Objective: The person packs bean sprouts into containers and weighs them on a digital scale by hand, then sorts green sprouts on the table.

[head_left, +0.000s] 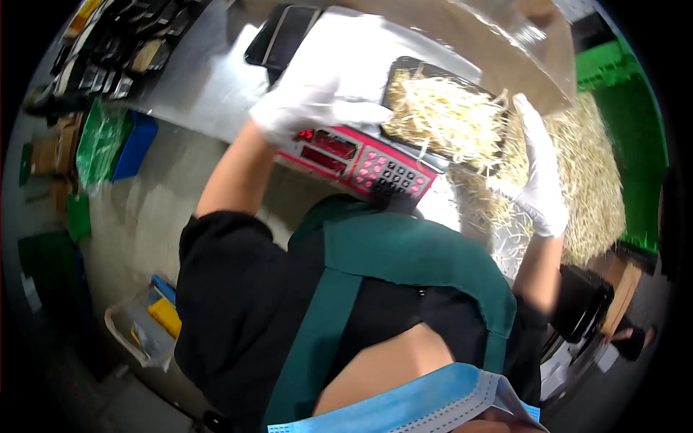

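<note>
A black tray (401, 66) heaped with bean sprouts (447, 115) sits on the scale, whose red front panel (361, 162) has a lit display and buttons. My left hand (310, 112), in a white glove, is to the left of the tray above the display. Its fingers stretch toward the tray's left edge; I cannot tell whether they touch it. On the other side, my right hand (538, 173), gloved too, is spread with thumb and fingers apart, near the tray's right edge and over loose sprouts. Neither hand grips anything.
A large pile of sprouts (588, 180) lies at the right, beside a green crate (635, 144). Clear plastic sheeting (505, 43) is behind the tray. Stacked black trays (284, 36) stand on the metal table (209, 79). A blue bin (136, 144) is at the left.
</note>
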